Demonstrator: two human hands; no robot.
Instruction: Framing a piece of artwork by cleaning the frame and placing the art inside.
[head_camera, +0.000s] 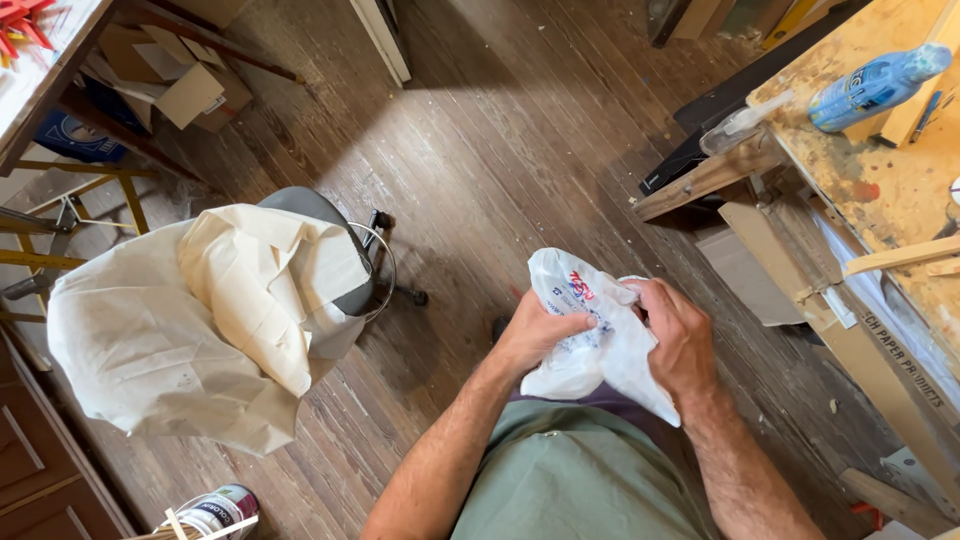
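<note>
Bag (600, 340) sits bunched at your waist, left hand (535, 335) and right hand (680, 345) both clamped on its thin plastic with fingers curled tight, so pulling them hard apart could tear it over the floor (500, 150).

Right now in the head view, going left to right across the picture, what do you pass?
Cream cloth draped over a chair → left hand → white plastic bag gripped by both hands → right hand → clear spray bottle → blue bottle lying on the workbench.
</note>
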